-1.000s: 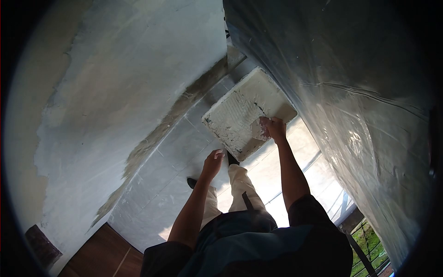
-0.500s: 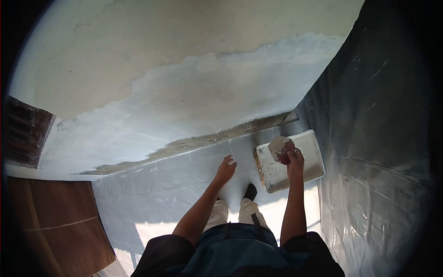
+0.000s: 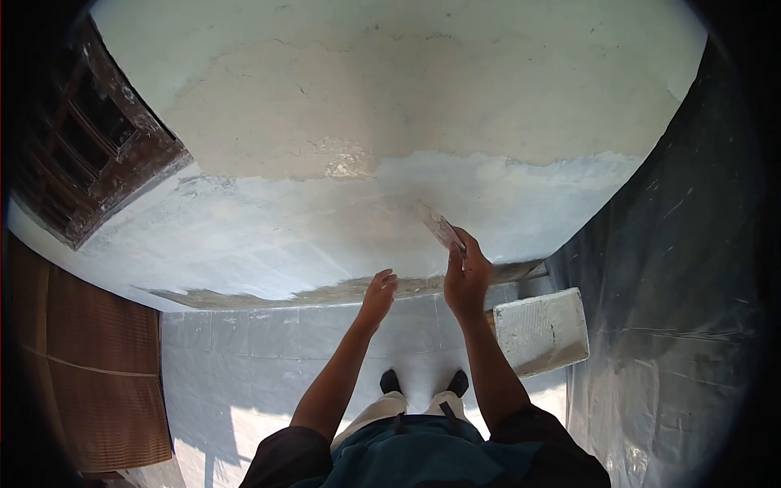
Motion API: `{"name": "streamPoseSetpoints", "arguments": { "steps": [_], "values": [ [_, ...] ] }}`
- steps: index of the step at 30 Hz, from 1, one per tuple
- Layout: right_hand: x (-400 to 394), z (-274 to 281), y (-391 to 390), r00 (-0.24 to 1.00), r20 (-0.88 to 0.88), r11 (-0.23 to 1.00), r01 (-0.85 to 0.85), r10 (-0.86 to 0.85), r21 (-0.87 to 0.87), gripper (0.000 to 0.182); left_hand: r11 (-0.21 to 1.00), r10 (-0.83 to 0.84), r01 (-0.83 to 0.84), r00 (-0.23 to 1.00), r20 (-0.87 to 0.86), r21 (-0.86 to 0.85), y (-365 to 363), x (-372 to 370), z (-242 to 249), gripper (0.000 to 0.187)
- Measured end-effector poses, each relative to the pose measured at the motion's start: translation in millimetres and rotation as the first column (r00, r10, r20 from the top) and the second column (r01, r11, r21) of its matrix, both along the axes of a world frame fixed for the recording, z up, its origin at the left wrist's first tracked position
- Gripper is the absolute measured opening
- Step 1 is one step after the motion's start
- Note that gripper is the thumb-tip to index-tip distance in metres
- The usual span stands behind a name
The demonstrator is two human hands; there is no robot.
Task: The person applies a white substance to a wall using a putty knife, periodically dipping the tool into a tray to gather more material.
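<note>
My right hand (image 3: 468, 272) is closed around a flat putty spreader (image 3: 439, 226), its face smeared with pale filler. The spreader is raised in front of the wall (image 3: 342, 215), overlapping the whitish coated band in this view. Lower and to the left, my left hand (image 3: 379, 297) hangs in the air with loosely bent fingers and nothing visible in them. Wet filler (image 3: 346, 157) glistens on the bare beige part above the white band. A white rectangular tray (image 3: 561, 351) with filler in it stands to the right, beyond my right forearm.
A dark wooden window frame (image 3: 154, 159) is set in the wall at upper left. Brown ribbed panels (image 3: 102, 350) stand at lower left. Dark plastic sheeting (image 3: 651, 268) hangs along the right side. Grey sheeting (image 3: 268, 342) covers the floor under my feet.
My right hand has lifted the putty spreader from over the tray, up and left to the wall. My left hand has shifted slightly left. My view has turned left, and both feet now show.
</note>
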State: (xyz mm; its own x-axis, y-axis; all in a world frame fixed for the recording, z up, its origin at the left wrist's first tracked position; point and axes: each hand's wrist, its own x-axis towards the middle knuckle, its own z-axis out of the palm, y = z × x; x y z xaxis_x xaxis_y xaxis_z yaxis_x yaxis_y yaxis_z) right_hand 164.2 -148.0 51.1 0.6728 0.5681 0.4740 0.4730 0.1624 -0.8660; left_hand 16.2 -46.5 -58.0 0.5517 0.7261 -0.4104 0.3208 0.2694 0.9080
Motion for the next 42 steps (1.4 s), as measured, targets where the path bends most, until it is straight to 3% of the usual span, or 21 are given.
{"name": "streamPoseSetpoints", "arguments": {
  "steps": [1, 3, 5, 7, 13, 23, 36, 39, 42],
  "values": [
    [-7, 4, 12, 1.000, 0.004, 1.000, -0.002, 0.002, 0.007, 0.024, 1.000, 0.002, -0.002, 1.000, 0.004, 0.007, 5, -7, 3, 0.049],
    [-17, 11, 34, 0.956, 0.266, 0.981, 0.077, -0.123, 0.176, 0.025, 1.000, -0.003, 0.003, 1.000, 0.019, 0.001, 15, -19, 9, 0.048],
    [-19, 14, 48, 0.934, 0.325, 0.972, 0.074, -0.146, 0.225, 0.027, 0.999, -0.016, 0.015, 1.000, 0.022, 0.031, 24, -30, 11, 0.048],
    [-18, 10, 59, 0.821, 0.519, 0.958, 0.111, -0.237, 0.263, 0.028, 0.998, -0.032, 0.031, 0.999, 0.021, 0.058, 33, -37, 15, 0.047],
    [-16, -13, 85, 0.679, 0.653, 0.937, 0.169, -0.334, 0.304, 0.028, 0.985, -0.127, 0.124, 0.992, 0.014, 0.120, 56, -51, 26, 0.043],
    [-16, -55, 125, 0.575, 0.716, 0.916, 0.296, -0.396, 0.270, 0.032, 0.976, -0.217, 0.218, 0.976, -0.024, 0.030, 62, -68, 18, 0.044],
    [5, -93, 155, 0.342, 0.764, 0.814, 0.428, -0.547, 0.392, 0.023, 0.984, -0.160, 0.151, 0.984, -0.085, -0.096, 56, -95, -17, 0.044],
    [8, -101, 149, 0.311, 0.790, 0.823, 0.417, -0.528, 0.386, 0.022, 0.984, -0.157, 0.148, 0.983, -0.090, -0.103, 56, -93, -20, 0.044],
    [3, -108, 129, 0.361, 0.838, 0.878, 0.404, -0.410, 0.256, 0.023, 0.984, -0.150, 0.143, 0.987, -0.061, -0.110, 53, -86, -16, 0.044]
  ]
}}
